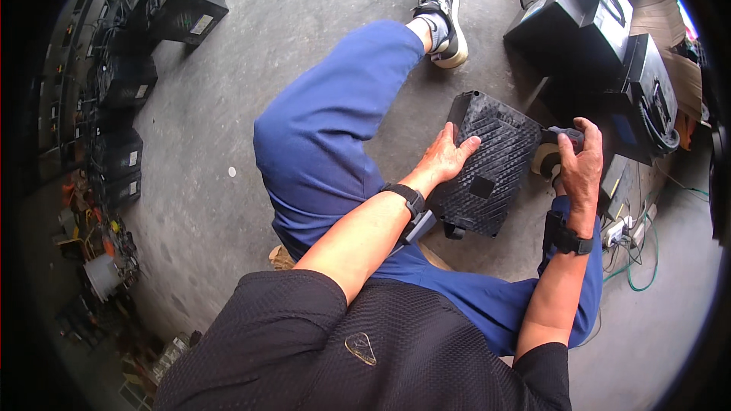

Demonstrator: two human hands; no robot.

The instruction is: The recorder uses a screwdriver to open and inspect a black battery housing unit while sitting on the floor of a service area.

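Note:
A flat black plastic case (499,160) with slanted ribs and a small square patch stands between my legs, tilted on the concrete floor. My left hand (445,156) grips its left edge, thumb over the ribbed face and fingers partly hidden behind the rim. Beside the upper right edge of the case, my right hand (583,164) is closed around a small grey object (567,135) with a dark end pointing at the case. Its kind cannot be made out. A short black handle or tab (454,231) sticks out from the lower end of the case.
Black boxes (579,19) with cables stand at the upper right, another box (647,99) with a coiled cord below them. Green and white wires (636,259) trail near my right knee. More black boxes (186,11) line the left side, with tools and clutter (99,259) lower down.

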